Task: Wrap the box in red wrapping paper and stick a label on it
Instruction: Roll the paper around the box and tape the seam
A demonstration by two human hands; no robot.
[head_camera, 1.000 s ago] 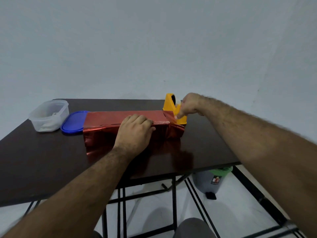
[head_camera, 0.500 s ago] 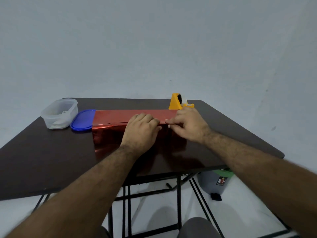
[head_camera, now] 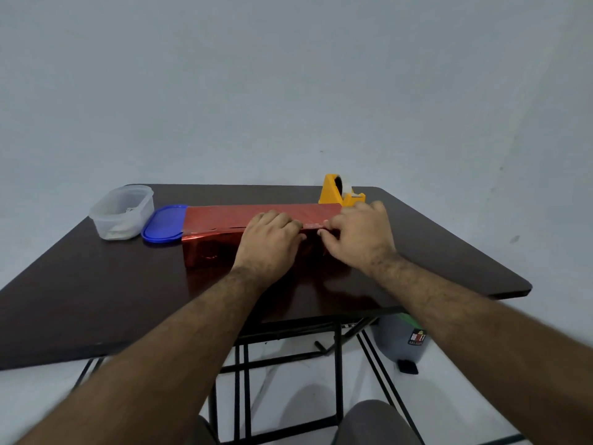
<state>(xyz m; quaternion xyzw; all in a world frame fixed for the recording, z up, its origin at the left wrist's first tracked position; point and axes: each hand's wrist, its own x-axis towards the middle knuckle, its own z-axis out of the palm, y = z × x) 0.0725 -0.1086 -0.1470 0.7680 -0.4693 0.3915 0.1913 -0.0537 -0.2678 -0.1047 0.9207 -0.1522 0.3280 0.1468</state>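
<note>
Red foil paper (head_camera: 256, 215) covers the long box (head_camera: 211, 252), which lies across the middle of the dark tabletop (head_camera: 96, 300), its front face mirrored in the gloss. Left hand (head_camera: 269, 244) flat, palm down, fingers together, pressing the paper's overlap on the near top edge; it has kept that spot since a second ago. Right hand (head_camera: 361, 239), which was back at the yellow dispenser (head_camera: 340, 194) a second ago, has come forward onto the box's right end, fingers curled; thumb and forefinger pinch a short strip of tape (head_camera: 313, 225) laid along the seam, its other end touching the left fingertips. Dispenser stands just behind the right hand, free. At the box's left end, a blue lid (head_camera: 162, 224) touching it, then a clear tub (head_camera: 122, 211) beside the lid. Grey bin (head_camera: 401, 340) on the floor under the right edge.
</note>
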